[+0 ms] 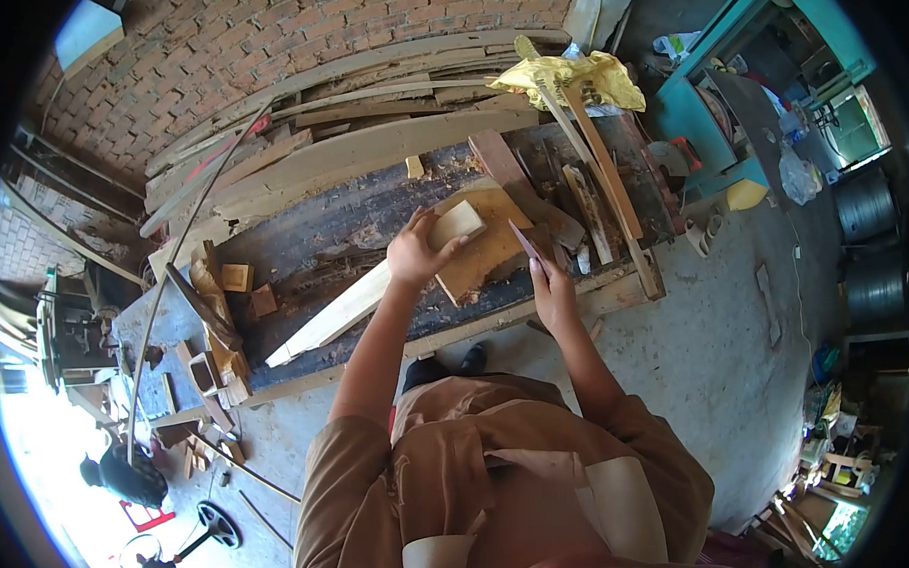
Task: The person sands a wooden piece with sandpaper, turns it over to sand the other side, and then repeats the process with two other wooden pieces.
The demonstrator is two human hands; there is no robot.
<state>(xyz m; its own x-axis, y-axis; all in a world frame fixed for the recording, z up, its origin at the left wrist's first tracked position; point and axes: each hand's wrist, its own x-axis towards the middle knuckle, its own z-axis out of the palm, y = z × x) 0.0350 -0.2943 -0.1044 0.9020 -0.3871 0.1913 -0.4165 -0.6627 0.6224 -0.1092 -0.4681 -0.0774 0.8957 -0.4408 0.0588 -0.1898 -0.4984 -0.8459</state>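
Note:
My left hand grips a long pale piece of wood near its thick, squared end, thumb on one side and fingers on the other. Its narrow end slants down to the left over the dark workbench. In my right hand is a thin, pointed pinkish tool, its tip aimed up and left toward the pale wood; I cannot tell its exact kind. Beneath the squared end lies a yellowish-brown board. A reddish-brown curved plank rests just beyond it.
Stacked planks line the brick wall behind the bench. Small wood blocks sit at the left. On the right, long wood strips lie under a yellow bag. A teal cabinet stands farther right.

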